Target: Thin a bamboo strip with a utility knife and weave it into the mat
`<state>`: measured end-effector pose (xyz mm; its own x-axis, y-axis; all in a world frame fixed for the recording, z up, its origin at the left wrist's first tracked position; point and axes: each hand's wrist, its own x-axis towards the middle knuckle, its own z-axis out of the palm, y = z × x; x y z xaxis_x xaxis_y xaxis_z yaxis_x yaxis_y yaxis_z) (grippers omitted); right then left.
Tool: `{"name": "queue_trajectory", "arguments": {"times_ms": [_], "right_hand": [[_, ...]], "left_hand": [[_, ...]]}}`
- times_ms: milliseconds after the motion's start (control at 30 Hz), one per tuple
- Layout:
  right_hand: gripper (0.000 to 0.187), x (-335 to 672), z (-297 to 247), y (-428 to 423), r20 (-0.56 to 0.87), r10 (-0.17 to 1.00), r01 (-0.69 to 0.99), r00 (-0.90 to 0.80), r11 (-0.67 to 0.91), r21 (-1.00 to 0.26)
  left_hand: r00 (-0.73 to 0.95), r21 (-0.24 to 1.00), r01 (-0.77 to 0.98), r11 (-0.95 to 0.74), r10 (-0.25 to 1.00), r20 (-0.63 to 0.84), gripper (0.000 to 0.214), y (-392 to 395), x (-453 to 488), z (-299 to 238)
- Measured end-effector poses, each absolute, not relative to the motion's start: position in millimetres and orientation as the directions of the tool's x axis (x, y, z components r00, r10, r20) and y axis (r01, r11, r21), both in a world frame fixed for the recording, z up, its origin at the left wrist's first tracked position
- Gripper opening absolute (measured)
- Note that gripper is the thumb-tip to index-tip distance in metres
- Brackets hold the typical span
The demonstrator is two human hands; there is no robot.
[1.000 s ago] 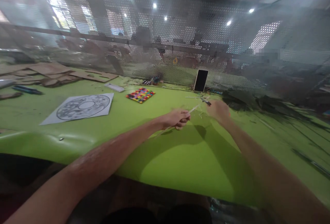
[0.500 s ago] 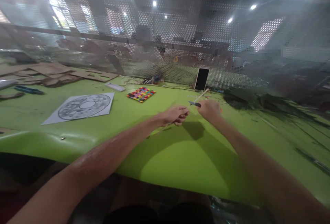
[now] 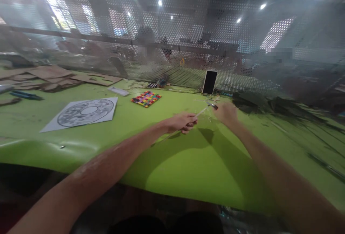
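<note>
My left hand point(image 3: 183, 122) is closed around a thin pale strip point(image 3: 201, 112), which looks like split bamboo or wood. One end of the strip slants up toward my right hand, and the other trails out behind my left hand, low over the table. My right hand point(image 3: 226, 113) is closed on a small knife point(image 3: 212, 105). Its blade lies at the far end of the strip; whether it touches is too small to tell. Pale shavings lie on the green table beneath the blade.
A phone point(image 3: 210, 82) leans upright at the back. A colourful woven square point(image 3: 146, 98) and a sheet with a printed ring pattern point(image 3: 81, 113) lie left. Cardboard pieces point(image 3: 51, 73) are at the far left, dark leaves point(image 3: 258, 104) at the right. The green table point(image 3: 188, 173) has a front edge.
My right hand with the knife has moved away from my left hand, outward along the strip. More of the strip now shows between the hands. My left hand stays nearly in place.
</note>
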<state>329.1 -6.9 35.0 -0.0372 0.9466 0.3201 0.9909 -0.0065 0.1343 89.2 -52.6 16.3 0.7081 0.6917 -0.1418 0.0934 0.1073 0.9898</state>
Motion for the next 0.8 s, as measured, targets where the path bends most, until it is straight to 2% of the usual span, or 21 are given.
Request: {"name": "queue_trajectory", "arguments": {"times_ms": [233, 533, 800], "right_hand": [[0.039, 292, 33, -26, 0.246, 0.957, 0.979, -0.153, 0.113, 0.169], [0.042, 270, 28, -41, 0.172, 0.963, 0.966, -0.208, 0.175, 0.189], [0.043, 267, 29, -39, 0.219, 0.956, 0.966, -0.196, 0.151, 0.209]], "left_hand": [[0.666, 0.994, 0.03, 0.102, 0.74, -0.096, 0.026, -51, 89, 18], [0.656, 0.994, -0.021, 0.103, 0.752, -0.064, 0.025, -48, 92, 11], [0.6, 0.986, -0.08, 0.147, 0.797, -0.07, 0.028, -52, 95, 17]]}}
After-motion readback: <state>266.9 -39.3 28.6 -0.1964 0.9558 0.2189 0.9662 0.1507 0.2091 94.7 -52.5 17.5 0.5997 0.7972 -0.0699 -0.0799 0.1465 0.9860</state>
